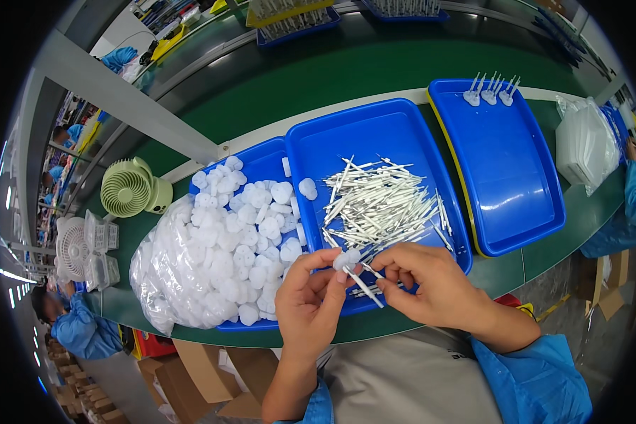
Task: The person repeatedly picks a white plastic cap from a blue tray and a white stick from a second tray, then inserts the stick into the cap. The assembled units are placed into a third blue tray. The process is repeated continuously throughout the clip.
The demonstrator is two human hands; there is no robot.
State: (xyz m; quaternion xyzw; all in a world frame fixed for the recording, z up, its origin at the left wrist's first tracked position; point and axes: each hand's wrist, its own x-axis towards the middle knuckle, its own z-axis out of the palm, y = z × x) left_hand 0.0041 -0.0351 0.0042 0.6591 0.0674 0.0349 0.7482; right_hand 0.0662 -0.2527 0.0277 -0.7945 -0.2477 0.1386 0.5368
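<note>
My left hand (308, 302) pinches a translucent white lobed plastic piece (345, 260) above the near edge of the middle tray. One thin white stick (367, 289) projects from that piece toward my body. Close beside it, my right hand (427, 281) grips another slim white stick between thumb and forefinger, its tip near the plastic piece; the fingers partly cover it. Beyond my hands, a heap of similar white sticks (381, 201) lies in the blue middle tray (346, 134). To the left, many loose lobed plastic pieces (251, 233) spill from a clear bag (173, 275).
The right blue tray (516, 187) carries 3 plastic pieces with upright sticks (489, 95) at its far end. A green fan (131, 185) and a white fan (74, 247) stand at the left. A bagged white stack (583, 145) sits far right; cardboard boxes (205, 367) are below the bench.
</note>
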